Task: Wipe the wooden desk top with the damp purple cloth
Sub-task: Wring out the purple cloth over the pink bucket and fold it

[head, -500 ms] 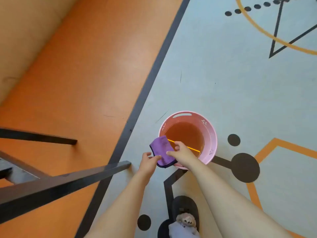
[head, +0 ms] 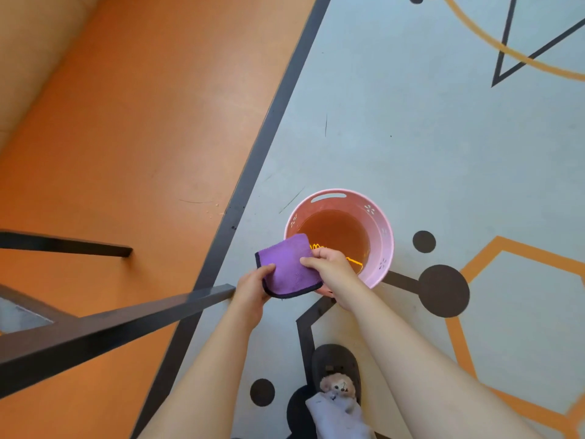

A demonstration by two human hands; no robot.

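The purple cloth (head: 286, 267), folded flat with a dark hem, is held above the near left rim of a pink bucket (head: 384, 245). My left hand (head: 253, 288) pinches its lower left edge. My right hand (head: 330, 269) grips its right edge over the bucket. The bucket stands on the floor and holds brownish water with a rippling bright reflection. The wooden desk top is not in view.
Dark metal bars of a frame (head: 152, 315) cross the lower left, one end close to my left wrist. A second bar (head: 79, 243) lies further left. My slippered foot (head: 337, 375) stands below the bucket. The floor is orange left, grey with patterns right.
Both hands have spread the cloth wider and flatter; it was more bunched before. The water surface now ripples.
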